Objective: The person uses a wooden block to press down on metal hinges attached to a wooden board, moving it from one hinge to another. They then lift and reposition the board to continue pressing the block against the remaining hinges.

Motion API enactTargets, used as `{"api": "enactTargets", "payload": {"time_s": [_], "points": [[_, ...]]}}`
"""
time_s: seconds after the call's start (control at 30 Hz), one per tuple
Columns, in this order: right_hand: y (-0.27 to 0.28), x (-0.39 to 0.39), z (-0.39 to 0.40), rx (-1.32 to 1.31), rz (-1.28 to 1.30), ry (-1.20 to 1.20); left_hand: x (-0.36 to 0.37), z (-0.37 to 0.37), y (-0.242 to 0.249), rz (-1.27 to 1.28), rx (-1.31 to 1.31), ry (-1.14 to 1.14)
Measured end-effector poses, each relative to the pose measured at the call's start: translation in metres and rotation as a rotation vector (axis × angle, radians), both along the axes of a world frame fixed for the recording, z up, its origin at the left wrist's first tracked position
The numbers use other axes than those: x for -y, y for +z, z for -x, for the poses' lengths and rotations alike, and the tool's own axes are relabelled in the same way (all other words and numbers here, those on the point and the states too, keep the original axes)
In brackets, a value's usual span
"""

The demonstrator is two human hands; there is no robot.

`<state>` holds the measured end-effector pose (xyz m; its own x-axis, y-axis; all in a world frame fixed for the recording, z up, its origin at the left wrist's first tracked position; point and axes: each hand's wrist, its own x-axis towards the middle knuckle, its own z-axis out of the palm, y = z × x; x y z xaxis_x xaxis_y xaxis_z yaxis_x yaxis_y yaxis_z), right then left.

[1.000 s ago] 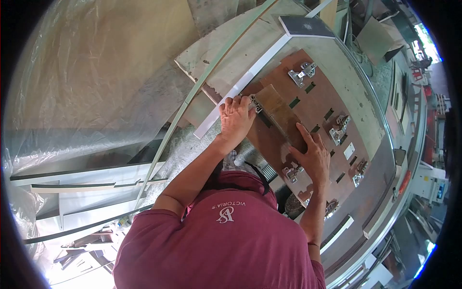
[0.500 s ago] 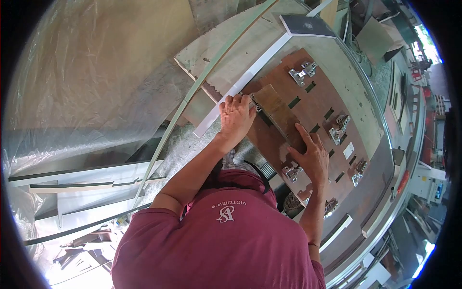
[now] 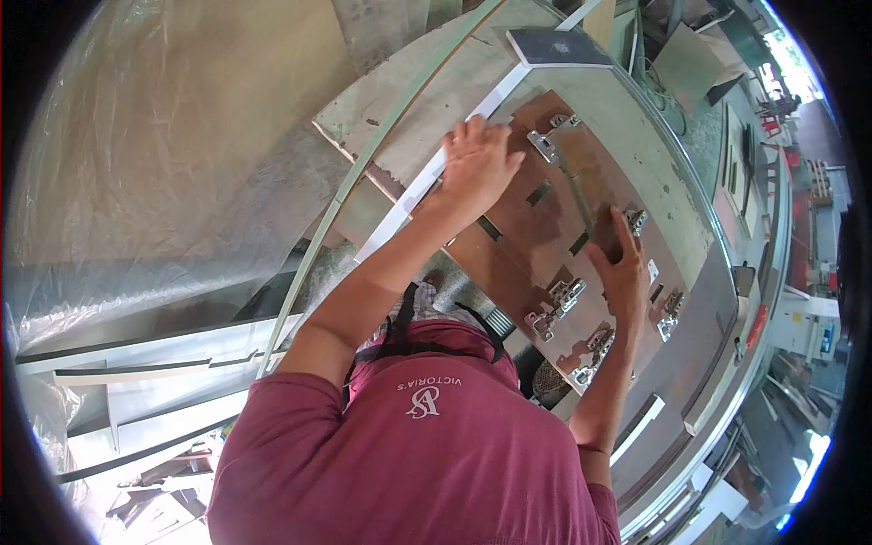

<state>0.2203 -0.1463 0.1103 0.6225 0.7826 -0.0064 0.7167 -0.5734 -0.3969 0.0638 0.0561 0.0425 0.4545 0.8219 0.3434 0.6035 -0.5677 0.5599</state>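
On the bench, a wooden block lies on a brown board. Your right hand spreads at the block's near end; I can't tell how tightly. Your loose left hand looks empty. The block seems hard, fairly light: hold its long sides.

Brown flat wooden panel on worn pale tabletop. Brown rectangular wooden block on panel, right hand at its near end. Silver metal hinges on panel, some beside block's far end, others nearer person. Long white straight strip left of panel; left hand over strip, contact hard to judge. Dark rectangular board beyond panel.
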Motion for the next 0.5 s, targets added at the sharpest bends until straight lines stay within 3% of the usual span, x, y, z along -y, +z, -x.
{"api": "enactTargets", "payload": {"time_s": [0.17,0.27,0.5], "points": [[-0.001,-0.023,-0.024,0.017,-0.044,-0.11,-0.024,-0.093,-0.021,0.049,-0.101,-0.185],[-0.016,-0.031,-0.037,0.083,-0.083,-0.087,-0.033,-0.132,-0.051,-0.001,-0.114,-0.095],[-0.019,-0.047,-0.038,0.054,0.018,-0.15,-0.031,-0.14,-0.05,0.026,-0.143,-0.068]]}}
